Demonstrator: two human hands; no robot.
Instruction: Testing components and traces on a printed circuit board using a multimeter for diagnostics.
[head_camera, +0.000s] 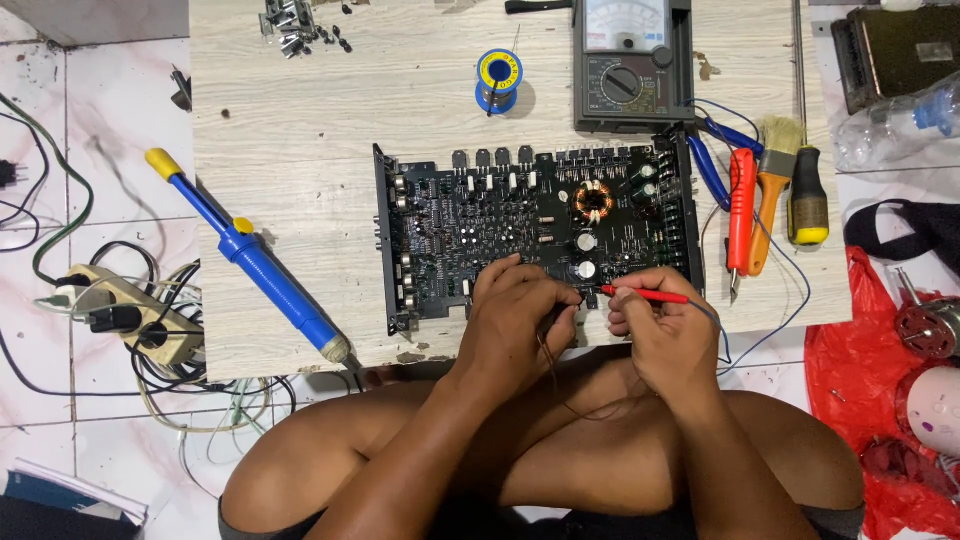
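Firmly, the red probe (645, 294) was pinched in the right hand (668, 335); the left hand's (520, 318) closed grip steadied the circuit board (520, 225) edge, its contents hidden.

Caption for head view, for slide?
Right hand holds red probe to black circuit board; left hand rests alongside.

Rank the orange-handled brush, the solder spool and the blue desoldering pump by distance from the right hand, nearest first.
From the right hand:
1. Orange-handled brush, up and to its right, beside the board.
2. Solder spool, top centre of the table.
3. Blue desoldering pump, far left, lying diagonally.
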